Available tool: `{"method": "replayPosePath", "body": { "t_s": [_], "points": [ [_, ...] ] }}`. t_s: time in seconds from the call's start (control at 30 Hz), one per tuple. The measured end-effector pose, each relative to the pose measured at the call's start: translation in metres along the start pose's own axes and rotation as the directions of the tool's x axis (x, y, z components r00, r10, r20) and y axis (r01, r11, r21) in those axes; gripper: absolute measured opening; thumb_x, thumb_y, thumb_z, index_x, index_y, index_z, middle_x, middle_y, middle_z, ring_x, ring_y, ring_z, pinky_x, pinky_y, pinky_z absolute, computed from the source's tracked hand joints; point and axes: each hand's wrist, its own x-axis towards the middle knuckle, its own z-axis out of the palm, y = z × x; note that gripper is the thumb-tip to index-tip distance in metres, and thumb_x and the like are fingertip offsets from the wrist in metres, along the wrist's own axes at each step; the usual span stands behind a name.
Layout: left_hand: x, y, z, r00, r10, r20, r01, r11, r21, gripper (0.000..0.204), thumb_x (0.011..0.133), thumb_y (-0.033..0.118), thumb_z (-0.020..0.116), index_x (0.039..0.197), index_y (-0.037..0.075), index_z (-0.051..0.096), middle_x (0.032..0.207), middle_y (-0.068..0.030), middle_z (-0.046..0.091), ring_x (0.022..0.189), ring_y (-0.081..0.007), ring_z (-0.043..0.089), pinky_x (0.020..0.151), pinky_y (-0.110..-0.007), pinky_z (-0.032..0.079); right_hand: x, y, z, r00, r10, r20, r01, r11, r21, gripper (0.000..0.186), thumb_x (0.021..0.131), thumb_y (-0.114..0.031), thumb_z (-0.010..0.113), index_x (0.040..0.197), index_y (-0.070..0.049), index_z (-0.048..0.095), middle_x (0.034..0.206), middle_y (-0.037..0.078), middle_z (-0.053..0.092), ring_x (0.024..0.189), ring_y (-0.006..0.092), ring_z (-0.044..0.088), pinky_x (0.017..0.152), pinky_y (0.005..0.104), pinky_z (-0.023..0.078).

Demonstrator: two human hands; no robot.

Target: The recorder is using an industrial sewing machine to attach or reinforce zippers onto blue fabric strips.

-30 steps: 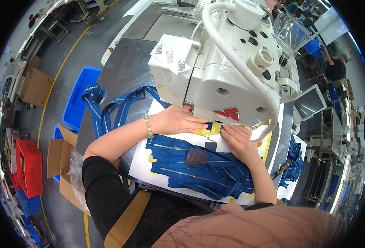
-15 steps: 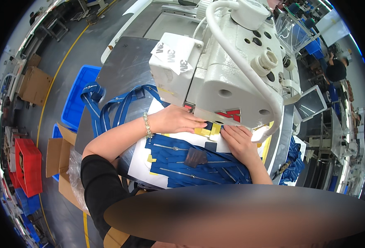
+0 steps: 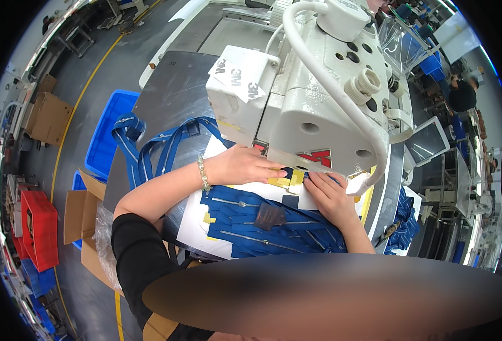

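Observation:
My left hand (image 3: 244, 166) lies palm down with fingers stretched out, its fingertips beside yellow tape pieces (image 3: 288, 182) below the white sewing machine head (image 3: 313, 119). On the other side of the tape my right hand (image 3: 331, 196) rests flat, fingers extended over blue zipper tape that shows at its edge. What lies under both palms is hidden. Closer to me, blue zipper strips (image 3: 245, 219) with metal teeth lie side by side on a white sheet (image 3: 191, 221). A dark, shiny patch (image 3: 270, 216) sits on top of them, and a small dark square (image 3: 290, 201) lies just beyond.
A long blue zipper tape (image 3: 168, 150) loops over the table's left side. Past that edge stand a blue bin (image 3: 106, 136) and an open cardboard box (image 3: 89, 213). To the right are a bundle of blue zippers (image 3: 401, 224) and a tilted screen (image 3: 426, 142).
My left fingertips have shifted very slightly. Both hands otherwise stay in place, and the zipper strips and machine look the same.

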Motion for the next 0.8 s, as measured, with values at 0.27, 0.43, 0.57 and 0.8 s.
{"method": "replayPosePath", "body": {
  "t_s": [0.27,0.43,0.57,0.8],
  "points": [
    [0.001,0.0,0.0,0.998,0.053,-0.018,-0.051,0.994,0.092,0.047,0.086,0.029,0.059,0.132,0.03,0.053,0.125,0.0091,0.058,0.084,-0.0166,0.062,0.07,-0.03,0.048,0.005,-0.007,-0.006,0.997,-0.047,-0.06,0.042,0.996,-0.072,0.033,0.072,-0.005,0.066,0.105,-0.008,0.066,0.114,0.006,0.066,0.105,0.0203,0.062,0.095,0.0368,0.043],
    [-0.001,0.005,0.005,1.0,-0.022,0.015,0.02,0.993,0.12,0.043,0.086,0.028,0.057,0.13,0.03,0.054,0.127,0.012,0.056,0.086,-0.0126,0.061,0.069,-0.029,0.045,0.009,-0.009,-0.011,0.995,-0.043,-0.087,0.042,0.999,-0.009,0.035,0.069,-0.005,0.068,0.104,-0.008,0.066,0.113,0.004,0.065,0.103,0.0178,0.063,0.09,0.0384,0.046],
    [-0.003,0.005,0.005,0.999,0.023,-0.034,-0.016,0.981,0.193,0.042,0.087,0.028,0.055,0.129,0.031,0.055,0.127,0.0128,0.056,0.085,-0.0127,0.061,0.069,-0.03,0.045,0.015,-0.006,-0.014,0.999,-0.045,-0.018,0.046,0.995,0.09,0.038,0.069,-0.007,0.071,0.106,-0.009,0.066,0.115,0.003,0.064,0.103,0.0185,0.061,0.091,0.0372,0.044],
    [0.003,0.007,-0.001,1.0,0.01,-0.009,-0.008,0.98,0.2,0.038,0.086,0.026,0.056,0.124,0.028,0.059,0.124,0.0124,0.058,0.091,-0.011,0.062,0.073,-0.027,0.046,0.032,0.011,-0.01,0.984,-0.168,0.065,0.154,0.971,0.182,0.042,0.07,-0.012,0.073,0.111,-0.011,0.066,0.114,0.003,0.065,0.088,0.019,0.065,0.074,0.03,0.053]
  ]
}}
